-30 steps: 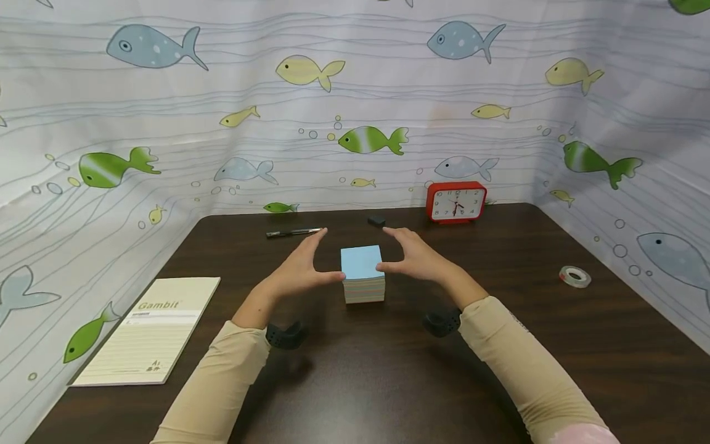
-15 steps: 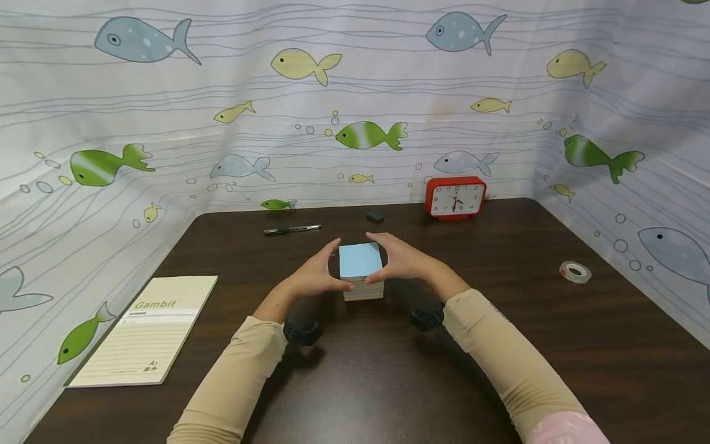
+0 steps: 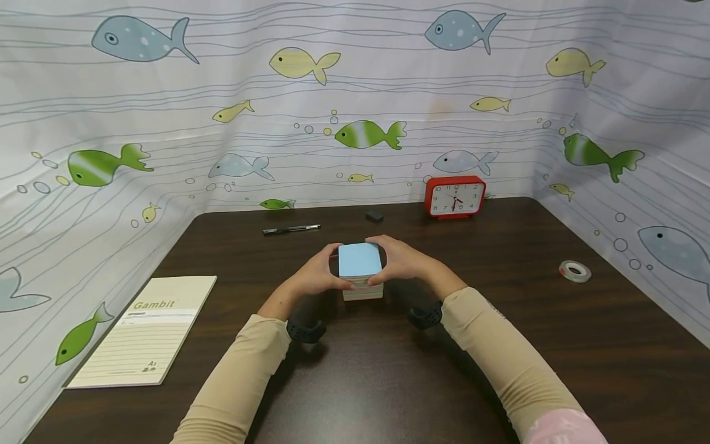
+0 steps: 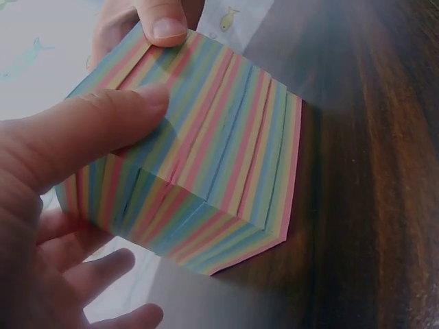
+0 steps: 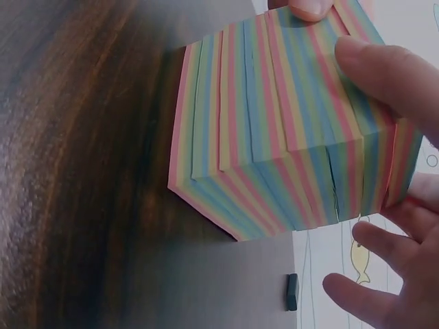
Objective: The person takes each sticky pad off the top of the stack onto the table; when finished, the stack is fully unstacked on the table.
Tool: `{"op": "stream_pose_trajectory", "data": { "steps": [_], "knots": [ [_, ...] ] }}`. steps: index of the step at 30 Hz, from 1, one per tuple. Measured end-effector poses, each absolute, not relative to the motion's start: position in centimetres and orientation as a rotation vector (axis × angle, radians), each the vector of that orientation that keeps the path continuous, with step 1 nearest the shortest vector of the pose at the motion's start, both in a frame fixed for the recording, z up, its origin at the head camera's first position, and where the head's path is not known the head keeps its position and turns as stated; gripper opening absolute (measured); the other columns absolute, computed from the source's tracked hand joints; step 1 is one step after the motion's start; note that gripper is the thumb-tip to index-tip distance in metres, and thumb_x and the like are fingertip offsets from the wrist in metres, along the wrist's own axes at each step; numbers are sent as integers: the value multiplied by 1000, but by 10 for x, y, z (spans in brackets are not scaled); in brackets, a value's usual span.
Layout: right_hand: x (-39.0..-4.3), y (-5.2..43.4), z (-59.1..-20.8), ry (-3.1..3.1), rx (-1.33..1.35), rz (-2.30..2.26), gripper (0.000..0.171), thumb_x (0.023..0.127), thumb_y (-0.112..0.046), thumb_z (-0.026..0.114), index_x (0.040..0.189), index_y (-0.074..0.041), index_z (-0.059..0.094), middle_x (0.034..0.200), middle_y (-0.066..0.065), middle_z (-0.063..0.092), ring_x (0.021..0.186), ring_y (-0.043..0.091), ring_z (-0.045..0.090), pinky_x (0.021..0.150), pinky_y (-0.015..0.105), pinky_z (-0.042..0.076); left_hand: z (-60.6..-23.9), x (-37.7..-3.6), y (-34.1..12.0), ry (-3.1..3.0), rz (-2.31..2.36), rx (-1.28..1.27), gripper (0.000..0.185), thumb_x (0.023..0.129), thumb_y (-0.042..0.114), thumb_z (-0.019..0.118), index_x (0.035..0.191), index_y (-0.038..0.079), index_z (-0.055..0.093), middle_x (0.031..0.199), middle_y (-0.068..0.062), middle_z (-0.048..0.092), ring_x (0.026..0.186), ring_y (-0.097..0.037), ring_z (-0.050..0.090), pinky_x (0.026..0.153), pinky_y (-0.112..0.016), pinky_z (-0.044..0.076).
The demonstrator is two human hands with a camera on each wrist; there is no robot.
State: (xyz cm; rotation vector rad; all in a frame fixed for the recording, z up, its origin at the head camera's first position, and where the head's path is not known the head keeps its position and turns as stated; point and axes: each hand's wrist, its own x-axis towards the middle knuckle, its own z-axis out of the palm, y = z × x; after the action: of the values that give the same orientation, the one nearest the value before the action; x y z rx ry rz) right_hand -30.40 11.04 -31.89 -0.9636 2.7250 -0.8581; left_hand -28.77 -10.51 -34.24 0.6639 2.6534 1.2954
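A cube-shaped block of striped pastel note paper (image 3: pixel 360 262) with a blue top sheet stands on the dark wooden table (image 3: pixel 388 376). My left hand (image 3: pixel 337 268) grips its left side, thumb at the near edge and fingers round the far edge. My right hand (image 3: pixel 383 260) grips the right side the same way. In the left wrist view my left thumb presses the striped side of the block (image 4: pixel 212 171). The right wrist view shows the block (image 5: pixel 274 130) with its upper layers stepped slightly out of line with the lower ones.
A cream "Gambit" notebook (image 3: pixel 146 330) lies at the front left. A black pen (image 3: pixel 291 229) and a small black eraser (image 3: pixel 374 216) lie behind the block. A red clock (image 3: pixel 455 197) stands at the back, a tape roll (image 3: pixel 574 271) lies right. Fish-print curtains wall three sides.
Both hands moved inward from either side of the block, fingers spread at first, and now wrap round its upper part. The block stays in place.
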Motion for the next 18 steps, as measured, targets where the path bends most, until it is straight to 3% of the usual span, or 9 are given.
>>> {"op": "stream_pose_trajectory", "data": {
  "steps": [9, 18],
  "knots": [
    [-306, 117, -313, 2788, -952, -903, 82, 63, -33, 76, 129, -5, 37, 123, 12, 41, 101, 24, 42, 87, 41, 36, -341, -291, -105, 2647, 1300, 657, 89, 61, 24, 80, 129, 1, 28, 127, -13, 38, 117, -27, 36, 92, -41, 33],
    [-305, 144, -314, 2780, -853, -938, 83, 64, -34, 76, 132, -9, 35, 131, 12, 34, 111, 26, 36, 93, 48, 28, -343, -289, -105, 2653, 1292, 609, 87, 61, 22, 79, 130, 2, 29, 130, -14, 36, 119, -27, 34, 93, -43, 32]
  ]
}}
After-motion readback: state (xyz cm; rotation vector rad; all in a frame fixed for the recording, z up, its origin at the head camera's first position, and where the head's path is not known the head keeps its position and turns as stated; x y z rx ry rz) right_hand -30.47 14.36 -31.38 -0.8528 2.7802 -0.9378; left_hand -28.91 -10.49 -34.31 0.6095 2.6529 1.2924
